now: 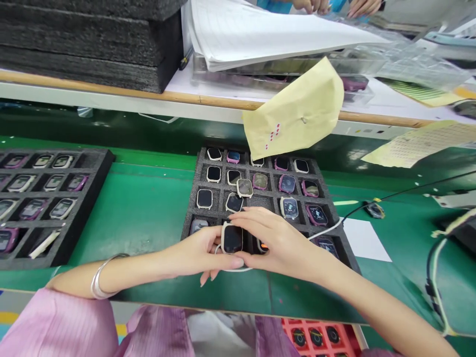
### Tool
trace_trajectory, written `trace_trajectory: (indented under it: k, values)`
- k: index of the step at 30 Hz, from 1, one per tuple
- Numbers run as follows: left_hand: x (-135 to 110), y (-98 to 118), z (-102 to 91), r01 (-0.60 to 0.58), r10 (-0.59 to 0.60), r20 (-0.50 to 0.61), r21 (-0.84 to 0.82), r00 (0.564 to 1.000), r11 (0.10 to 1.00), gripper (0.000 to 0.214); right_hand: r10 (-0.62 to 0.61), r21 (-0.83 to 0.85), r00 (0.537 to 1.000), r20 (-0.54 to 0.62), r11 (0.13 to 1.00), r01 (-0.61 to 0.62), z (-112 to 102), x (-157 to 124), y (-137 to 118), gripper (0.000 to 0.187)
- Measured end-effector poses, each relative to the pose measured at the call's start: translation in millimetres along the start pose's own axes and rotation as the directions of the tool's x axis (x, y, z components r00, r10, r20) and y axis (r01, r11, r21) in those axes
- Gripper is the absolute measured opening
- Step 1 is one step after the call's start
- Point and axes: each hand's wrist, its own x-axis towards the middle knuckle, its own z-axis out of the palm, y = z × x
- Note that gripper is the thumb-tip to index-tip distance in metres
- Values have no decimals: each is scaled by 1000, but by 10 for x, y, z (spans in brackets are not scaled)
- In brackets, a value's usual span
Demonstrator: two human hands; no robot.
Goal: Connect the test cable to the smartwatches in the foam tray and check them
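A cream-framed smartwatch body (232,238) with a dark screen is held over the near edge of a black foam tray (193,208). My left hand (199,253) grips it from the left and below. My right hand (277,240) pinches it from the right, fingers curled over the tray's front row. A white cable (323,230) runs from under my right hand toward the right. The tray's pockets hold several watch bodies, cream, pink and purple.
A second foam tray (92,171) of watches lies at left on the green belt (148,208). Yellow paper (297,111) hangs over the far tray edge. Stacked foam (92,44), papers and another person's hands (334,6) are on the back shelf. A red tray (316,337) sits below.
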Motion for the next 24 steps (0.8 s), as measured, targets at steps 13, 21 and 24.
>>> trace_trajectory:
  k: [13,21,24]
  values:
    - [44,-113,59,-106,105,-146,-4,984,994,33,-9,-94,1000,8,996,9,55,-30,-20,26]
    - [14,-86,58,-108,109,-161,15,981,994,34,-33,-138,999,-26,990,30,99,-34,-24,30]
    - [16,-89,53,-114,115,-155,13,981,993,34,-52,-134,998,-47,990,45,120,-45,-14,29]
